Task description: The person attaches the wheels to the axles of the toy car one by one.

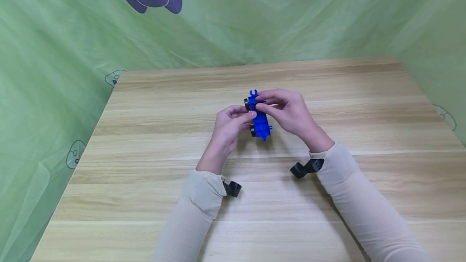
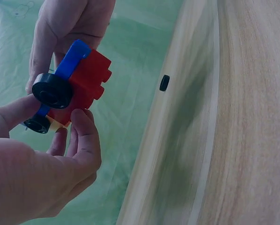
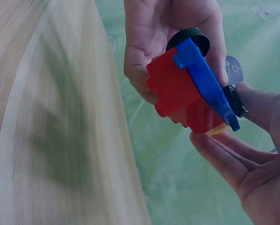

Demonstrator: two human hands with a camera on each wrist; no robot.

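Observation:
A toy vehicle of building bricks (image 1: 260,123) is held above the table with its blue underside up. Red bricks (image 2: 86,79) hang beneath its blue base (image 3: 206,79). Two black wheels (image 2: 53,91) sit along its left side; a bare axle end juts out at the near right. My left hand (image 1: 230,126) grips the left side between thumb and fingers. My right hand (image 1: 287,110) holds the far end, its thumb against a black wheel (image 3: 234,101) and its fingertips under the bricks. A loose black wheel (image 2: 164,83) is on the table in the left wrist view.
The wooden table (image 1: 145,140) spreads out around both hands. Green fabric (image 1: 225,31) with purple prints hangs behind it and at the sides. A small black camera (image 1: 233,188) is on the left wrist, another black device (image 1: 307,168) on the right.

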